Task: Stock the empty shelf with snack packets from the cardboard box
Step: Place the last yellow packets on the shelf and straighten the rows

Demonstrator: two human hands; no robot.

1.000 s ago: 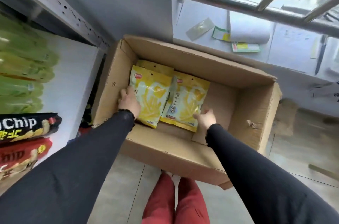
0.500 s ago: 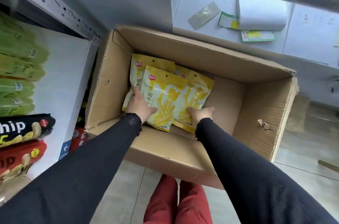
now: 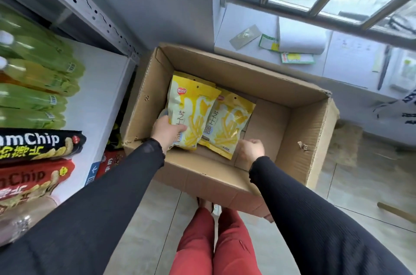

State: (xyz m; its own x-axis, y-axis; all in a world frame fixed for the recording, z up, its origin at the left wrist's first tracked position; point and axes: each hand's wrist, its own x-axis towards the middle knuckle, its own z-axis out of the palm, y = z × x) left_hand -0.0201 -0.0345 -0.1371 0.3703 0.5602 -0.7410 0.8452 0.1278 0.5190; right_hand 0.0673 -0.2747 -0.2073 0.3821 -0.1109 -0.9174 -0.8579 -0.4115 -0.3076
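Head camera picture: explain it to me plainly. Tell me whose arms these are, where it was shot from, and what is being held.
No machine here: a person wears a camera on the head, looking down at their own arms in black sleeves. The left hand grips a yellow snack packet inside the cardboard box on the floor. A second yellow packet lies beside it. The right hand is curled near that packet and seems to hold nothing. To the left stands a shelf with bottles and chip packs.

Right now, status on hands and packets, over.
Left hand grips the upper yellow packet in the cardboard box. Right hand curled, empty, beside the second packet. Nothing blocking.
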